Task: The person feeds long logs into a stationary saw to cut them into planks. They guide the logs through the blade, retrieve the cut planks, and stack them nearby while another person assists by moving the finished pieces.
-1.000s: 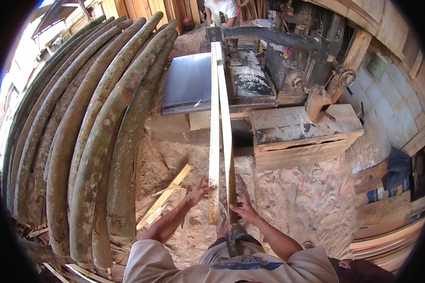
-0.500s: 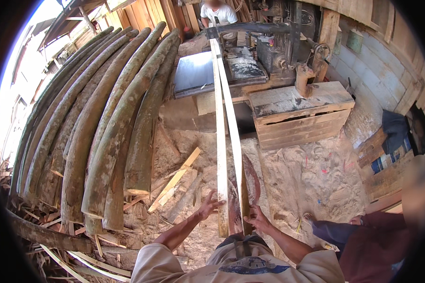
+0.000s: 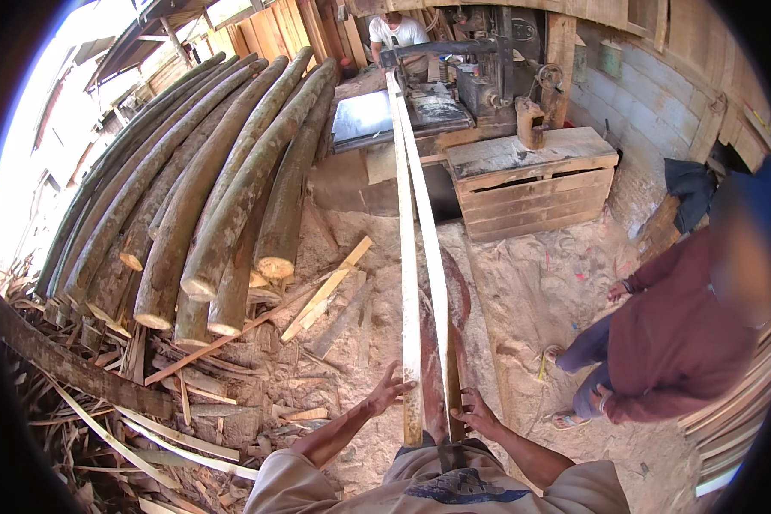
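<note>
Two long pale sawn wooden strips run side by side from my waist to the saw machine, meeting at its blade area. My left hand (image 3: 390, 391) has its thumb raised and fingers apart, with the fingertips against the outer edge of the left strip (image 3: 410, 343). Bent fingers of my right hand (image 3: 478, 415) close on the outer edge of the right strip (image 3: 438, 300), near its bark-dark end. At the far end is the saw machine (image 3: 480, 86) with its metal table (image 3: 364, 118). A co-worker in a white shirt (image 3: 400, 34) bends behind it.
Long barked logs (image 3: 253, 197) lie stacked at the left, above scattered offcuts (image 3: 197, 445). Right of the strips is a wooden box bench (image 3: 531, 193). A person in a maroon top (image 3: 672, 321) stands close by at the right, near stacked boards (image 3: 745, 411). Sawdust covers the ground.
The view has shifted, and the person in maroon now shows more fully at the right. Both my hands stay at the near ends of the strips, which remain together at the saw.
</note>
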A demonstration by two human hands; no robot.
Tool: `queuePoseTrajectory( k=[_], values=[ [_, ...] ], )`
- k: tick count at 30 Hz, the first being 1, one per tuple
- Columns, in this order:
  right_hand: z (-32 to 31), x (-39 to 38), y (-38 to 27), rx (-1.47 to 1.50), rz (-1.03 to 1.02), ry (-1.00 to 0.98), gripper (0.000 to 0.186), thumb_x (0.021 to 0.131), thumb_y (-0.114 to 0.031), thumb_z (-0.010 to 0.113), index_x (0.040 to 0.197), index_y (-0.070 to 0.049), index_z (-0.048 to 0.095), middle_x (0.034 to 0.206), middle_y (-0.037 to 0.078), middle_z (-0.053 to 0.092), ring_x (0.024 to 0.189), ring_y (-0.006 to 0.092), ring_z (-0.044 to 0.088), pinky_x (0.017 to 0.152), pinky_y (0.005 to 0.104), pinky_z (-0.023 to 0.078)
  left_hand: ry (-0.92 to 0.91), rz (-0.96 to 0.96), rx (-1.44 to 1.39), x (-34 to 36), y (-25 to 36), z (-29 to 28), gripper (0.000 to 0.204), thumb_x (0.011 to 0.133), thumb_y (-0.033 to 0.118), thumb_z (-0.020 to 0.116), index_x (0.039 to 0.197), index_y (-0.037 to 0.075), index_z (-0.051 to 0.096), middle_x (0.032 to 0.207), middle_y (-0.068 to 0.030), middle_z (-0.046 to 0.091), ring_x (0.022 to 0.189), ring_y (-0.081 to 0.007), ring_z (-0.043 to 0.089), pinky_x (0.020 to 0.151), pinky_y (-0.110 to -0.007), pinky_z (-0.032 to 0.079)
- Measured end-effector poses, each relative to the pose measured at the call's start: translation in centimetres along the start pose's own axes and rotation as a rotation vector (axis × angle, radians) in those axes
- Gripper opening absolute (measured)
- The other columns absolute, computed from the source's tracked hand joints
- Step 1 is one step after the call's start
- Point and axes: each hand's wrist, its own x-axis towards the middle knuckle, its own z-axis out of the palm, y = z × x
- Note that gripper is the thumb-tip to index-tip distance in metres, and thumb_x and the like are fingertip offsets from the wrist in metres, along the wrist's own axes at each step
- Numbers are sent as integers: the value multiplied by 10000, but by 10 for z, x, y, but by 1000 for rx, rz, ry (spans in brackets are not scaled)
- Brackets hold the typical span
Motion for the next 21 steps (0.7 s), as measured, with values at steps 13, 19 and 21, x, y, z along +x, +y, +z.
queuePoseTrajectory(
  k=[13, 19, 21],
  values=[
    [73, -218, 158, -66, 56, 23, 808, 807, -366, 740, 1385, -210, 198, 1108, 158, 540, 964, 255, 582, 706, 417, 551, 10, 0, -24, -199, -166, 94, 754, 828, 273, 734, 1366, 241, 207, 1201, -127, 545, 1134, -257, 512, 894, -464, 439],
    [100, -314, 221, -7, 50, 27, 795, 807, -366, 741, 1382, -190, 219, 1137, 180, 556, 978, 270, 593, 693, 410, 544, -28, 2, -47, -284, -232, 142, 755, 843, 250, 719, 1373, 254, 182, 1212, -131, 539, 1157, -256, 504, 923, -473, 433],
    [108, -345, 244, 5, 58, 19, 799, 807, -353, 744, 1383, -185, 215, 1136, 182, 554, 971, 268, 595, 702, 406, 543, -50, 21, -52, -302, -268, 149, 754, 839, 264, 724, 1369, 254, 187, 1218, -130, 536, 1156, -256, 504, 928, -482, 426]
  ],
)
